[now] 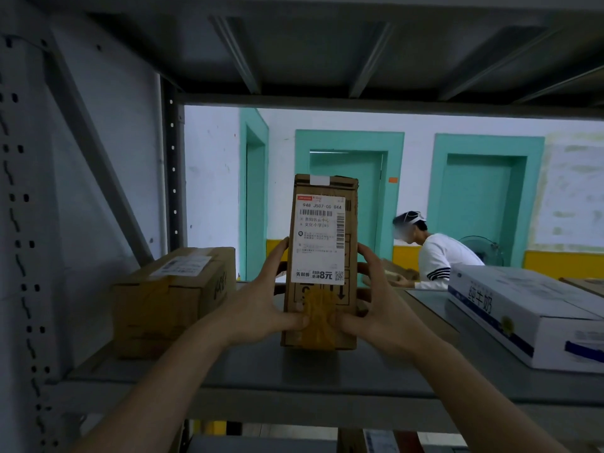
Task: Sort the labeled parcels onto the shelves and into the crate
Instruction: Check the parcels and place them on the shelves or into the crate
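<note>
Parcel depot or sorting room. Grey steel shelf rack (294,387) with perforated uprights (19,223) carries taped cardboard cartons (170,299) bearing printed barcode shipping labels (318,240), plus a white milk carton case (523,315). Beyond it, whitewashed walls with teal door frames (349,142), and a second person (438,256) bent over more boxes.

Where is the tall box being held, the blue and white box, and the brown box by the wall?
tall parcel (322,243): head view, on its white shipping label.
blue and white box (510,308): head view, on its front side.
brown box (163,305): head view, on its front face.
</note>
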The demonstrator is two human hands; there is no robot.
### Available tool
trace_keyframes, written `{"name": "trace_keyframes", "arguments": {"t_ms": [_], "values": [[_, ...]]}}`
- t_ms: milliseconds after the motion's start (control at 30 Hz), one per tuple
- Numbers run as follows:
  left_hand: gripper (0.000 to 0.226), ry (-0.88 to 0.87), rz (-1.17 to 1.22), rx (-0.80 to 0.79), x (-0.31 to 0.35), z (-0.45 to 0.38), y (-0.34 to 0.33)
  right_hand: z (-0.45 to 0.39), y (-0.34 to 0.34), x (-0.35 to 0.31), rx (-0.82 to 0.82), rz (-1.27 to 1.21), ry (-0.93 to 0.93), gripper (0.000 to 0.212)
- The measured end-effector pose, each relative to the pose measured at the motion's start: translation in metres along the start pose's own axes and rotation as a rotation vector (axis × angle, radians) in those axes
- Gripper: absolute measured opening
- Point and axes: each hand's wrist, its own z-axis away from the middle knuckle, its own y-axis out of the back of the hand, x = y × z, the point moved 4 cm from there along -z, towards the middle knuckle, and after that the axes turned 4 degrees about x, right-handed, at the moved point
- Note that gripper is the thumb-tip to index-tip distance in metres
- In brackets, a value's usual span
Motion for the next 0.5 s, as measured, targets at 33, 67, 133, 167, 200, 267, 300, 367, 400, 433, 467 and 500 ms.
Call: {"name": "trace_keyframes", "arguments": {"t_ms": [33,67,133,167,200,267,300,367,400,433,467,500], "values": [[0.121,-0.006,-0.008,0.003,-0.0004,0.0001,-0.0010,0.0006,-0.0006,0.0009,0.002,-0.009,0.002,0.109],[0.121,-0.010,-0.014,0.007,-0.0015,0.0001,-0.0017,0.0012,-0.0013,0.0020,0.005,-0.009,0.006,0.109],[0.121,-0.016,-0.024,0.012,-0.0026,-0.0003,-0.0027,0.0018,-0.0016,0.0028,0.017,0.011,0.019,0.109],[0.121,-0.022,-0.031,0.015,-0.0029,-0.0004,-0.0028,0.0020,-0.0016,0.0028,0.021,0.016,0.025,0.109],[0.122,-0.029,-0.036,0.018,-0.0036,-0.0009,-0.0028,0.0018,-0.0017,0.0026,0.023,0.019,0.030,0.108],[0.123,-0.035,-0.037,0.021,-0.0045,-0.0021,-0.0026,0.0015,-0.0020,0.0028,0.025,0.019,0.034,0.107],[0.123,-0.039,-0.037,0.022,-0.0048,-0.0026,-0.0025,0.0012,-0.0022,0.0028,0.026,0.019,0.033,0.107],[0.122,-0.045,-0.037,0.026,-0.0053,-0.0037,-0.0021,0.0002,-0.0028,0.0034,0.029,0.016,0.030,0.107],[0.122,-0.049,-0.036,0.028,-0.0057,-0.0041,-0.0018,-0.0002,-0.0029,0.0037,0.028,0.016,0.028,0.107],[0.121,-0.053,-0.036,0.030,-0.0059,-0.0043,-0.0016,-0.0006,-0.0033,0.0039,0.026,0.019,0.025,0.106],[0.121,-0.055,-0.036,0.032,-0.0065,-0.0048,-0.0014,-0.0010,-0.0035,0.0038,0.025,0.020,0.024,0.106],[0.121,-0.056,-0.036,0.035,-0.0071,-0.0052,-0.0013,-0.0013,-0.0036,0.0034,0.025,0.020,0.024,0.106]]}}
